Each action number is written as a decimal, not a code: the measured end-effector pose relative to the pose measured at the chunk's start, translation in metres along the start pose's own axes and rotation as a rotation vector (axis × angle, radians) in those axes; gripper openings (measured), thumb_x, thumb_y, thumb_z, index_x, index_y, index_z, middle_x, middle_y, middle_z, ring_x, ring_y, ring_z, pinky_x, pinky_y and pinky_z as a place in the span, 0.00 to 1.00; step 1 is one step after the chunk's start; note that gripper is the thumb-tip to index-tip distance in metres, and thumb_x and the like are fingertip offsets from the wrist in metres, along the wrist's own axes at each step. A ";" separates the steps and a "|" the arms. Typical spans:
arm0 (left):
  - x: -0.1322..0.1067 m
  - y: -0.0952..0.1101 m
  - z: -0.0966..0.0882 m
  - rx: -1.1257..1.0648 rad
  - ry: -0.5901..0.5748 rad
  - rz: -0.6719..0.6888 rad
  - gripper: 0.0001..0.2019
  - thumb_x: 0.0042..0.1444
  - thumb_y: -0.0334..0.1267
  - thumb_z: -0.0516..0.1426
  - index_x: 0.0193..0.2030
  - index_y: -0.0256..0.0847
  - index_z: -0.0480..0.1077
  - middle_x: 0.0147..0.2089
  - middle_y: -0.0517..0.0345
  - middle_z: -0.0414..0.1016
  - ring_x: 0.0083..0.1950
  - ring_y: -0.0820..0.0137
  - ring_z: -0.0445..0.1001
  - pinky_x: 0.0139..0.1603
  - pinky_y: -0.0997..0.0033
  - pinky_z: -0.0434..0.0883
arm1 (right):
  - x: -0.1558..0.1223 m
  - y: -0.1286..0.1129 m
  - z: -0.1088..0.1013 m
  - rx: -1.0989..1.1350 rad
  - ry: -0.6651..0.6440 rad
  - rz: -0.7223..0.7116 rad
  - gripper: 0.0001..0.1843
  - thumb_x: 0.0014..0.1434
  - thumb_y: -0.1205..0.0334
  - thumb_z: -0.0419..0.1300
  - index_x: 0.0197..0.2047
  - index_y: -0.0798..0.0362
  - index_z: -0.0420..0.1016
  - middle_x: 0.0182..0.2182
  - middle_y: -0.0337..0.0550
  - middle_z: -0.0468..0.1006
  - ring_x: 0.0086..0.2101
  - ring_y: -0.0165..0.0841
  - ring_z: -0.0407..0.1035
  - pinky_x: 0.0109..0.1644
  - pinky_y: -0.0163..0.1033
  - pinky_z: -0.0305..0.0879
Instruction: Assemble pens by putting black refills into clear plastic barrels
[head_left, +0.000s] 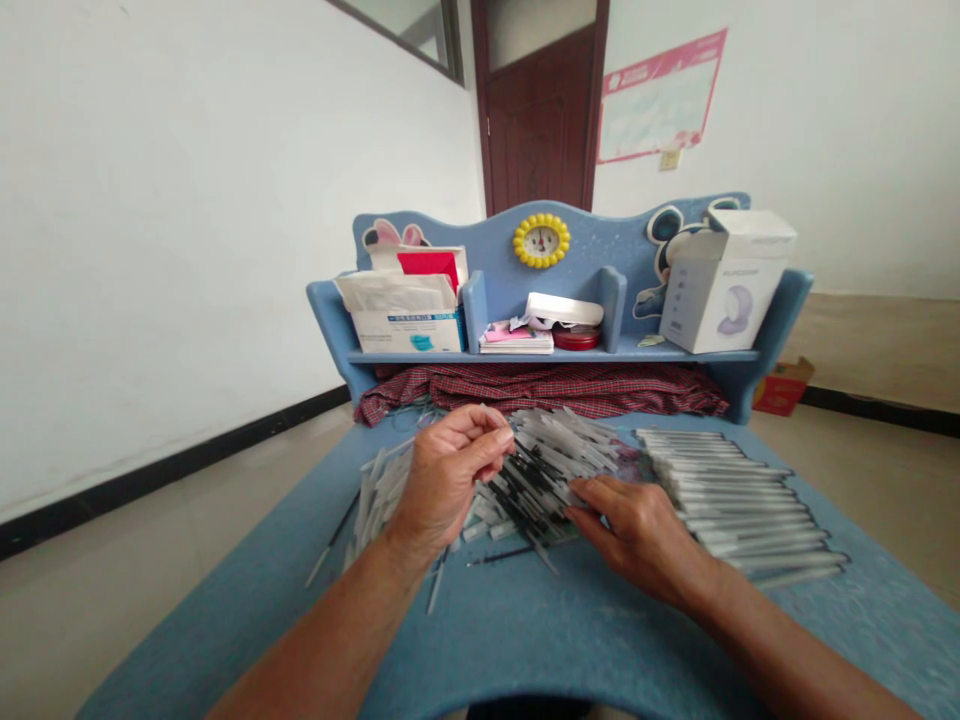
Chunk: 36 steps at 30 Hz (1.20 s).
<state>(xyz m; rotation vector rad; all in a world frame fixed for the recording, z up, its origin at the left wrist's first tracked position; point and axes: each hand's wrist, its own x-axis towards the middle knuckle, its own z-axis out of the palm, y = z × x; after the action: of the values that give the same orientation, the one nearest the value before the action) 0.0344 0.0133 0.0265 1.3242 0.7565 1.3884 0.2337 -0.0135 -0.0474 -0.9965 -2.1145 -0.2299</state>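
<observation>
My left hand (454, 470) is raised over the blue desk, its fingers curled and pressed against the thumb. Whatever is in that pinch is too small or hidden to name. Below and beyond it lies a loose heap of black-tipped pen refills (529, 480), mixed with whitish translucent tubes (574, 440). My right hand (637, 530) reaches to the right edge of this heap, thumb and fingers drawn together at the refills; what they grip is not clear. More pale tubes (382, 490) lie left of my left hand. Right of my right hand, pens (742, 500) lie side by side in a row.
A raised shelf (630, 356) runs along the desk's back, carrying a mask box (409, 325), papers (517, 342), a red round tin (576, 338) and a white box (731, 285). A checked cloth (540, 388) lies beneath it. Single refills (334, 538) lie near the left edge.
</observation>
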 end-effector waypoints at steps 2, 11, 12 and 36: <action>-0.001 -0.001 0.001 0.012 -0.001 -0.005 0.05 0.46 0.32 0.63 0.28 0.35 0.71 0.23 0.62 0.71 0.19 0.82 0.63 0.19 0.83 0.58 | -0.001 0.001 0.000 0.027 -0.047 0.012 0.07 0.62 0.65 0.55 0.40 0.56 0.73 0.28 0.43 0.78 0.29 0.34 0.76 0.31 0.36 0.67; -0.005 -0.005 0.004 0.073 -0.029 -0.020 0.06 0.45 0.32 0.63 0.28 0.35 0.71 0.22 0.61 0.73 0.20 0.80 0.64 0.20 0.83 0.60 | 0.002 -0.003 -0.004 -0.020 -0.024 -0.046 0.07 0.62 0.66 0.53 0.40 0.57 0.73 0.26 0.43 0.77 0.26 0.34 0.74 0.28 0.37 0.64; -0.006 -0.007 0.005 0.088 -0.047 -0.036 0.06 0.45 0.33 0.63 0.28 0.35 0.71 0.22 0.61 0.73 0.20 0.80 0.65 0.20 0.82 0.60 | 0.002 -0.004 -0.005 -0.007 -0.017 -0.046 0.07 0.62 0.66 0.53 0.40 0.57 0.73 0.26 0.43 0.77 0.26 0.34 0.74 0.28 0.36 0.65; -0.019 -0.070 0.026 1.599 -0.638 0.317 0.11 0.58 0.29 0.49 0.37 0.36 0.74 0.40 0.47 0.72 0.44 0.60 0.69 0.40 0.64 0.69 | 0.002 0.009 -0.016 -0.031 0.140 0.049 0.08 0.61 0.63 0.54 0.35 0.54 0.74 0.23 0.40 0.76 0.22 0.29 0.71 0.27 0.33 0.61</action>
<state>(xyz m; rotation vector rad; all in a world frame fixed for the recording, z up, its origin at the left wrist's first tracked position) 0.0739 0.0091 -0.0400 2.9803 1.2530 0.2173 0.2484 -0.0138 -0.0363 -1.0192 -1.9630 -0.3004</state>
